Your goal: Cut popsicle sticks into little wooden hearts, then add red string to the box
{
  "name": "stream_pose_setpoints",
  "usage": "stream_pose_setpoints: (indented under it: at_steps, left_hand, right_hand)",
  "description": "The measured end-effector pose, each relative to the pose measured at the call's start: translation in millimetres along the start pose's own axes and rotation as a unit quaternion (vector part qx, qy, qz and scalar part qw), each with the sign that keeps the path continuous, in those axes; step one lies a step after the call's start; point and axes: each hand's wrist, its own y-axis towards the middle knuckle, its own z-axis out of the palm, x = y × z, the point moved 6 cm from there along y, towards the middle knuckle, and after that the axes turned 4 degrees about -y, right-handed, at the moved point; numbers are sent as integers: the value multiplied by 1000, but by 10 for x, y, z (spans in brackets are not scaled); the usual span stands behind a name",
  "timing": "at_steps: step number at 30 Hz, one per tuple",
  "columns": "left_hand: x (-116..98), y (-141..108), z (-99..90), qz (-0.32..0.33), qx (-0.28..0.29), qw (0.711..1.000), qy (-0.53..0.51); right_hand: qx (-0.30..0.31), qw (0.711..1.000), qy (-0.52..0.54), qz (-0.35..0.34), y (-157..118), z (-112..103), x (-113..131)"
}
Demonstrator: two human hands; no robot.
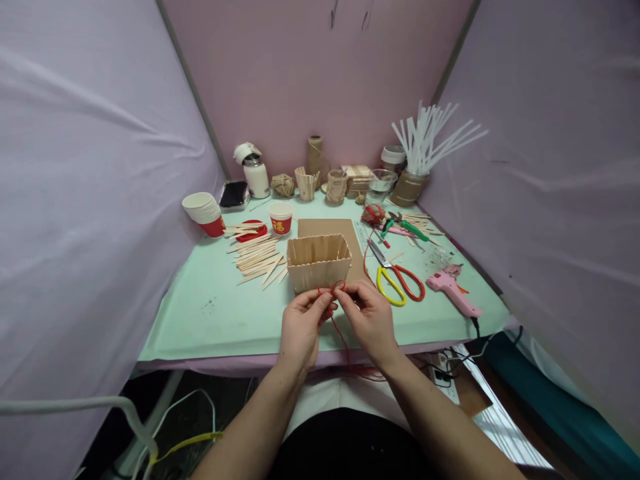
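Between my fingertips a thin red string is looped into a small bow shape. My left hand pinches one side of it, and my right hand pinches the other, the two hands almost touching. A tail of the string hangs down to a loose tangle at my lap. Just beyond my fingers stands an open-topped box of craft sticks, on a brown cardboard sheet. More red string runs from a red ball past the scissors, with one yellow and one red handle.
Loose craft sticks and a paper cup lie left of the box. At right are a pink glue gun and green-handled pliers. Along the back stand a white bottle, a water bowl and white sticks.
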Motion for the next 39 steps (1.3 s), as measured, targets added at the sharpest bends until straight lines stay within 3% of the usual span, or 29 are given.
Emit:
stream_pose_setpoints:
  at_steps: [2,7,10,21,31,39]
  left_hand:
    - [-2,6,-13,-4,-4,1000,4]
    - [-52,36,-45,7,12,1000,7]
    - [-60,49,-43,-8,53,998,15]
    - [-91,17,30,-13,112,993,21]
    - [-88,1,41,9,92,996,-8]
    - [-140,2,55,41,83,995,26]
  right_hand:
    - [9,1000,12,2,3,-4,7]
    - [109,970,150,159,-13,86,-150]
    - [138,952,185,199,-31,106,-164]
    - [120,958,171,196,-40,75,-116]
    - [76,964,179,179,-43,99,-174]
    - [80,962,181,190,-18,104,-154]
